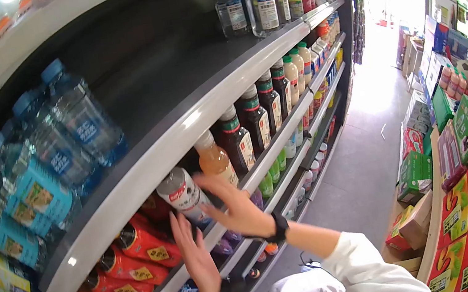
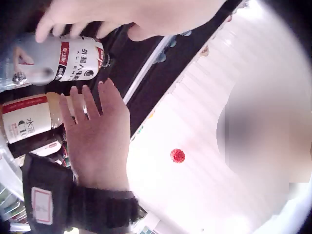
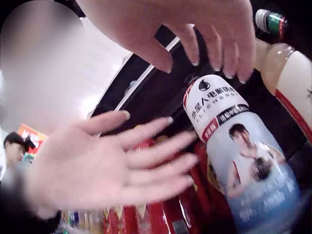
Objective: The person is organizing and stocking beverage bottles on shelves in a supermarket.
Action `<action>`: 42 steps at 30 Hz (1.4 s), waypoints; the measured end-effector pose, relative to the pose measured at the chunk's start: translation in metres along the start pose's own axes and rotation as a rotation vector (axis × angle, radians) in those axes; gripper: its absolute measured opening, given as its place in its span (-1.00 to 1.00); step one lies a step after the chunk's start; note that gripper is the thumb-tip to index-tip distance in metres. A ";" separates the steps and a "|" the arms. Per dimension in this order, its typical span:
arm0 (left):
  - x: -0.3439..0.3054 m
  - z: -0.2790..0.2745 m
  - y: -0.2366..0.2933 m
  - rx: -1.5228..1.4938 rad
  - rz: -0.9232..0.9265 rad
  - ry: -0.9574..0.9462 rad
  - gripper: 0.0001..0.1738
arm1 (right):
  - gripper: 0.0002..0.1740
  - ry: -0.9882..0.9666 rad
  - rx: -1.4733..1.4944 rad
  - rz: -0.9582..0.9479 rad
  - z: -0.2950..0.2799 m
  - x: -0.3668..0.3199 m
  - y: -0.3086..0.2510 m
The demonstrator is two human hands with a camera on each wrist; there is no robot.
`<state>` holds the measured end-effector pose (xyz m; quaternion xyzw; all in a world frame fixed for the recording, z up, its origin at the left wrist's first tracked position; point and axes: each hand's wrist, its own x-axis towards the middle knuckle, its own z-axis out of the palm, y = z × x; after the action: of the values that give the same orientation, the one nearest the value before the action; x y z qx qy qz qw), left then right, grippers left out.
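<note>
A bottle with a white and blue label [image 1: 183,195] leans on the shelf, between my two hands. My left hand [image 1: 199,261] is beside its lower left side, palm turned inward and fingers straight. On the other side, my right hand [image 1: 239,211] has its fingers spread near the bottle. The right wrist view shows the bottle's printed label [image 3: 248,151] with my left hand's open palm [image 3: 112,168] beside it. A peach-coloured drink bottle [image 1: 215,160] stands just beyond, near my right fingertips.
Red-labelled bottles [image 1: 148,242] fill the shelf to the left. Dark sauce-like bottles [image 1: 238,142] line it farther right. Large water bottles [image 1: 82,116] stand on the shelf above. Stacked boxes [image 1: 456,216] line the aisle's right side.
</note>
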<state>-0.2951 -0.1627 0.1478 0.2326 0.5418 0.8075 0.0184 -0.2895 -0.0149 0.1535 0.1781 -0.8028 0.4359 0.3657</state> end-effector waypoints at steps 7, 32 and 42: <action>-0.095 -0.056 -0.082 0.514 -0.317 -0.297 -0.63 | -0.73 -0.647 0.133 0.385 -0.055 -0.138 0.019; -0.077 0.275 -0.166 0.570 -0.061 -1.120 -0.62 | -0.74 -0.278 -0.364 0.495 -0.305 -0.268 0.049; -0.095 0.409 -0.207 0.338 -0.092 -1.353 -0.63 | -0.80 0.000 -0.505 0.575 -0.411 -0.336 0.045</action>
<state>-0.0951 0.2502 0.0556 0.6607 0.5390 0.3883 0.3495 0.0854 0.3403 0.0227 -0.1502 -0.9022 0.3090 0.2608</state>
